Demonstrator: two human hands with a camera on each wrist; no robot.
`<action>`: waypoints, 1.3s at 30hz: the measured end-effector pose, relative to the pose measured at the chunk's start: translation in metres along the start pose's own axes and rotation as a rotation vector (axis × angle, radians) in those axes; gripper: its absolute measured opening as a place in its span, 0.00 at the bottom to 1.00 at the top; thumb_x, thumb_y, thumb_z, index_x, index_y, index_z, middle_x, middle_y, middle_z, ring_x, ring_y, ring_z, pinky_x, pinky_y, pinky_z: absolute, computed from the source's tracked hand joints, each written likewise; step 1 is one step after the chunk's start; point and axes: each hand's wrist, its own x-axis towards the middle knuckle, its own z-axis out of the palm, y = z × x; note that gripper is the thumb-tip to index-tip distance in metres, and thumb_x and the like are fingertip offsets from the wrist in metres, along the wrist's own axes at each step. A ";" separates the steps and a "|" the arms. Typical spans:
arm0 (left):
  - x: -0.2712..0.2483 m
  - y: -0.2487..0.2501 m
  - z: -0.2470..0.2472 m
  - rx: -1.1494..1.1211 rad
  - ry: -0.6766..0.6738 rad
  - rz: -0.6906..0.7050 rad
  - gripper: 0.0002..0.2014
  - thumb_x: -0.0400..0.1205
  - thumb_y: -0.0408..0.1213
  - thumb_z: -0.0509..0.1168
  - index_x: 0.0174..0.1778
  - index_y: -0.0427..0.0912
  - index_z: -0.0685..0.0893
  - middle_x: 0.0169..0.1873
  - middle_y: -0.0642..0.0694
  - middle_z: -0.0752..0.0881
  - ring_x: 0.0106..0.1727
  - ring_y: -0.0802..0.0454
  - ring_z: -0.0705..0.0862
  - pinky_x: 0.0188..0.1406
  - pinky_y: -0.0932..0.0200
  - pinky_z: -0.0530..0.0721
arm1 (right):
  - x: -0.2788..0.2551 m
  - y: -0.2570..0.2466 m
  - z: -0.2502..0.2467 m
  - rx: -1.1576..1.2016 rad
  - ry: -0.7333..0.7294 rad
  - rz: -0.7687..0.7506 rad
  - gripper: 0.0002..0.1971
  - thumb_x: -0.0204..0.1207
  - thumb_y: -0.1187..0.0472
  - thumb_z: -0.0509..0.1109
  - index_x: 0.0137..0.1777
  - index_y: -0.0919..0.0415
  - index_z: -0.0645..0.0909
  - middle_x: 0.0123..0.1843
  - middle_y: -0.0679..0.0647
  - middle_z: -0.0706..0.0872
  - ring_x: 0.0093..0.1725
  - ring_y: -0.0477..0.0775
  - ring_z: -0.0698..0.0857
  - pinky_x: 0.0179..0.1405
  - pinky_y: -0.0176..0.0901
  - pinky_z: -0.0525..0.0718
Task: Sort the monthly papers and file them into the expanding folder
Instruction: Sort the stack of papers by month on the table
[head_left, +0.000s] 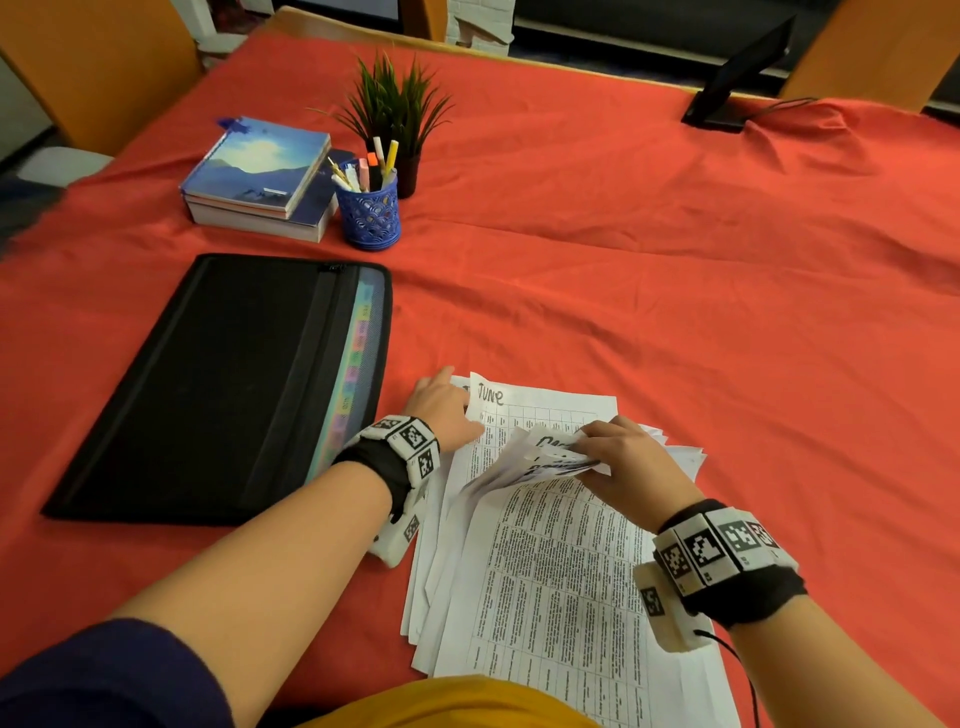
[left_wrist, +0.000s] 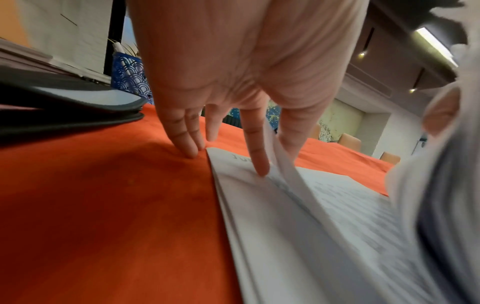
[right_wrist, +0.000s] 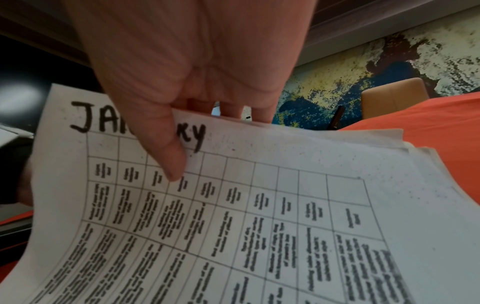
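A loose stack of white printed papers (head_left: 561, 582) lies on the red cloth in front of me. My right hand (head_left: 623, 457) pinches a lifted bundle of sheets (head_left: 550, 457), with its thumb on the top sheet headed JANUARY (right_wrist: 233, 205) and its fingers behind. My left hand (head_left: 441, 410) lies with straight fingers at the stack's far left corner. Its forefinger (left_wrist: 257, 160) presses a flat sheet, and a curled sheet edge (left_wrist: 285, 164) stands between forefinger and thumb. A sheet headed JUNE (head_left: 524, 410) lies beside it. The black expanding folder (head_left: 218, 384) lies flat on the left, its coloured tabs showing along the right edge.
Stacked books (head_left: 260, 176), a blue pen cup (head_left: 368, 213) and a small potted plant (head_left: 400, 109) stand behind the folder. A black tilted screen (head_left: 737, 78) stands at the far right. Bare red cloth (head_left: 675, 291) stretches to the right of the papers. Orange chairs surround the table.
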 end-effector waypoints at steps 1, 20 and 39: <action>0.004 -0.001 -0.003 -0.005 -0.021 -0.009 0.09 0.76 0.43 0.64 0.47 0.42 0.85 0.80 0.42 0.60 0.76 0.37 0.63 0.74 0.49 0.65 | 0.000 0.000 0.000 0.004 -0.003 0.001 0.13 0.61 0.71 0.78 0.45 0.57 0.88 0.40 0.50 0.86 0.37 0.50 0.71 0.36 0.43 0.71; 0.007 -0.014 0.005 0.131 0.027 0.106 0.17 0.79 0.36 0.60 0.63 0.35 0.79 0.72 0.41 0.67 0.73 0.40 0.67 0.71 0.50 0.69 | 0.005 0.000 0.002 -0.017 -0.008 0.004 0.12 0.61 0.71 0.78 0.43 0.59 0.88 0.38 0.51 0.86 0.37 0.58 0.79 0.34 0.44 0.76; -0.024 -0.005 0.008 0.029 0.281 0.226 0.06 0.82 0.31 0.58 0.44 0.35 0.79 0.66 0.48 0.68 0.38 0.42 0.82 0.39 0.47 0.83 | 0.007 0.000 0.005 -0.020 -0.010 0.023 0.11 0.65 0.70 0.75 0.47 0.59 0.88 0.42 0.52 0.87 0.40 0.56 0.77 0.39 0.45 0.75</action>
